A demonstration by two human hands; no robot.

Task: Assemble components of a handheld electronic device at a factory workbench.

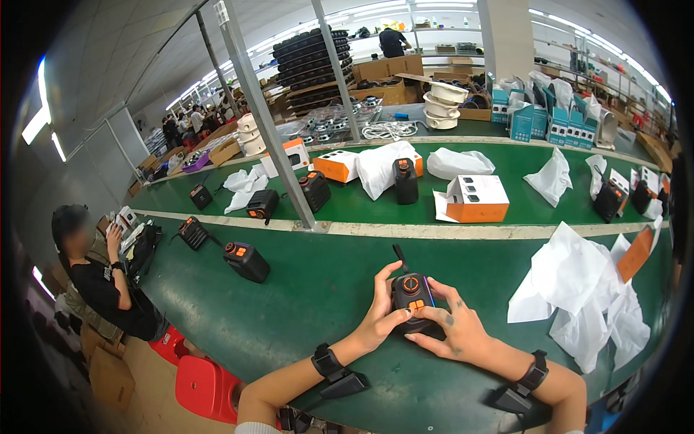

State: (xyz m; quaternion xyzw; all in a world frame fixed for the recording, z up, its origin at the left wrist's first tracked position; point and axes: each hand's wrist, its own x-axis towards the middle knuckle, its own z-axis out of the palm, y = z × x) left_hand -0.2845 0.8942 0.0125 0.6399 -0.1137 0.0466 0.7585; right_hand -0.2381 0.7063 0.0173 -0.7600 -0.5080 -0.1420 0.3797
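Note:
A black boxy device with an orange dial (411, 283), orange buttons and a short wrist strap stands upright on the green bench in front of me; it looks like a small portable speaker. My left hand (380, 312) closes round its left side, the thumb at the orange buttons. From the other side my right hand (461, 327) holds it, with the index finger on the buttons and the thumb low at the near side. A thin blue light shows along the device's right edge. My hands hide most of its lower sides.
Similar black devices (246, 262) lie to the left and on the green conveyor strip (347, 202) beyond. Crumpled white wrapping (571, 282) lies at right. An orange-and-white box (477, 199) stands ahead. A metal post (264, 116) rises at centre-left. A co-worker (101, 282) and red stool (206, 387) are at left.

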